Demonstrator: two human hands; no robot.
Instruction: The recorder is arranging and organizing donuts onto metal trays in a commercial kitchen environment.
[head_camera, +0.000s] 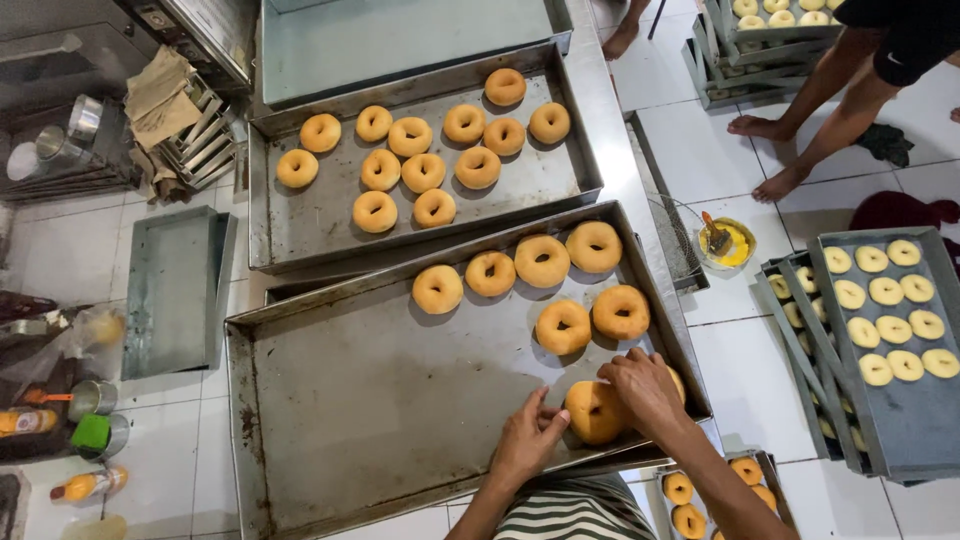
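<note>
At the near right corner of the near tray (330, 400), our two hands close on one fried doughnut (594, 412). Our right hand (645, 385) lies over the ring's far right side, fingers curled down onto its top and touching it. Our left hand (527, 440) sits just left of it, fingertips (556, 418) apart and pressed to its left edge. So the doughnut lies between both hands, the right one on top and the nearer of the two. It is round and flat on the metal, with no long axis. Farther along the same tray six more doughnuts (540, 262) lie, and beyond them the far tray (300, 215) holds a looser cluster.
</note>
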